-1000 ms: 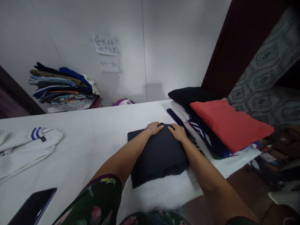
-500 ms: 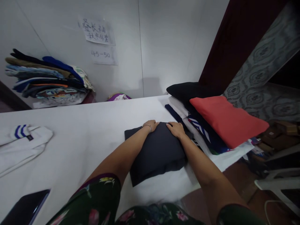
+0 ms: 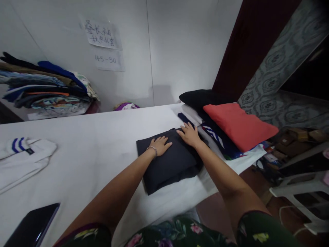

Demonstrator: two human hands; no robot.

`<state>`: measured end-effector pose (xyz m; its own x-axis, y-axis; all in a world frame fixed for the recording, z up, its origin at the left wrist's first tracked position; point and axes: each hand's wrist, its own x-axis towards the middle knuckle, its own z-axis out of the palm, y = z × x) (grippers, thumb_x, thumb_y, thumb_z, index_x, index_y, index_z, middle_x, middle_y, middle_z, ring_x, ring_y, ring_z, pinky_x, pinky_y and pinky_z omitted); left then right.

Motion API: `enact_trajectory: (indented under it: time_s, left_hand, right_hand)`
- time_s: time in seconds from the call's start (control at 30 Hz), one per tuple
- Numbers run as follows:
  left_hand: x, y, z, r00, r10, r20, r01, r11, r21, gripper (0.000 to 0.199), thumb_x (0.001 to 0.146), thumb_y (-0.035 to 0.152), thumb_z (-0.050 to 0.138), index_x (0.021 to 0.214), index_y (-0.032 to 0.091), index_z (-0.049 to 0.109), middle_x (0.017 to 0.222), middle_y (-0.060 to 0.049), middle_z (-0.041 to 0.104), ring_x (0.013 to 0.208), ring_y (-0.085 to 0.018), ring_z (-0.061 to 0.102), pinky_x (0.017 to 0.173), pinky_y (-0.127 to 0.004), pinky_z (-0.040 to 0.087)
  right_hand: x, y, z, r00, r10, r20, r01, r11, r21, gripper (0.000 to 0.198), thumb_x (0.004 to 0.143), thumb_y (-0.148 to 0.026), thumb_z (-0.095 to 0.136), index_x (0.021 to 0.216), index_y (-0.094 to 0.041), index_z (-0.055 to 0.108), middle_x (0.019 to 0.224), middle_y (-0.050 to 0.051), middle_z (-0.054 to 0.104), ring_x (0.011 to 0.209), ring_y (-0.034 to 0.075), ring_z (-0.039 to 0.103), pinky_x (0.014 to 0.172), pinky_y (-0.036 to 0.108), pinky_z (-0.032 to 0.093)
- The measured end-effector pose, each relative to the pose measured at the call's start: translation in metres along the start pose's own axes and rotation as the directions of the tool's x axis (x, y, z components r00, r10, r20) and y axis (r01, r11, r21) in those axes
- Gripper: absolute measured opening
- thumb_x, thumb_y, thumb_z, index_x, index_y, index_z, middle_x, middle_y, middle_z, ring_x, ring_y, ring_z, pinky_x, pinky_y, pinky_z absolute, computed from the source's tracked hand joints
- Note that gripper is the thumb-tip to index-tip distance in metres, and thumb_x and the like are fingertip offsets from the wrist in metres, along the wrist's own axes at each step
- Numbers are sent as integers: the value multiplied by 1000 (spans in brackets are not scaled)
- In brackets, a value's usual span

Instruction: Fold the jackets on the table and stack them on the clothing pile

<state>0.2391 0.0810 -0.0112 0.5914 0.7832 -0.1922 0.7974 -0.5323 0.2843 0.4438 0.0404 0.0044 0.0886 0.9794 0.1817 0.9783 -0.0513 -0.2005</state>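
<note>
A dark grey garment (image 3: 172,164), folded into a flat block, lies on the white-covered table (image 3: 84,164) in front of me. My left hand (image 3: 159,145) rests flat on its upper left part, fingers spread, with a bracelet at the wrist. On the upper right edge lies my right hand (image 3: 189,134), its fingers apart and pointing toward the stack beside it. That stack of folded clothes has a coral-red garment (image 3: 239,125) on top, a black one (image 3: 203,97) behind, and a navy one with white stripes (image 3: 213,137) at its near side.
A tall pile of folded clothes (image 3: 48,85) stands at the back left. A white garment with blue stripes (image 3: 31,154) lies at the left. A phone (image 3: 32,224) is near the front left. Handwritten papers (image 3: 105,41) hang on the wall. A white stool (image 3: 300,195) stands right.
My hands have moved from gripping the garment's far edge to lying spread on top of it. The left shifted toward me, the right slightly away. The view turned a little right.
</note>
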Motion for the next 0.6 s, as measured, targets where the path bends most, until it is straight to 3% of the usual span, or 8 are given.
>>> enact_trajectory:
  time_s: [0.07,0.2,0.33,0.47,0.53,0.6]
  left_hand:
    - [2,0,-1,1000,4,2,-4,1000,6,74,86,65,13,143,22,32,153,-6,25,140,-26,21,111,-51,15]
    - [4,-1,0,1000,-1,-2,1,1000,8,72,86,64,15,143,24,33,152,-6,25,140,-26,22,111,-52,15]
    - [2,-3,-1,999,-1,-39,-2,998,-70,66,87,61,22,140,24,38,152,-5,27,139,-25,22,112,-51,14]
    - [-8,-9,-12,989,-29,-144,-14,957,-288,55,89,51,33,131,20,49,143,-7,43,132,-21,38,111,-39,24]
    - [-16,-14,-17,966,-86,-244,-20,916,-401,49,88,45,37,126,20,54,135,-6,53,124,-19,48,107,-32,33]
    - [-28,-21,-17,923,-155,-354,-19,897,-442,44,87,40,41,122,19,57,131,-6,56,121,-19,50,105,-30,35]
  right_hand:
    - [-14,0,5,999,-42,-17,42,999,11,59,92,-59,25,138,-25,41,150,6,31,141,25,16,111,51,8]
    - [-28,3,18,994,31,101,-39,996,76,58,93,-56,25,140,-25,37,151,4,30,141,21,17,112,47,11]
    - [-35,5,12,993,29,115,-46,988,145,55,93,-54,29,139,-27,39,151,3,29,141,19,16,113,47,7]
    - [-74,20,5,993,121,-14,-114,961,250,55,88,-52,42,135,-24,45,150,6,31,141,22,17,113,50,6]
    - [-103,31,9,959,259,-119,-190,893,408,59,86,-52,45,136,-22,44,150,8,29,141,23,18,113,48,10]
    - [-130,39,16,894,429,-133,-243,711,660,67,83,-55,48,139,-20,39,150,10,30,139,23,24,113,44,18]
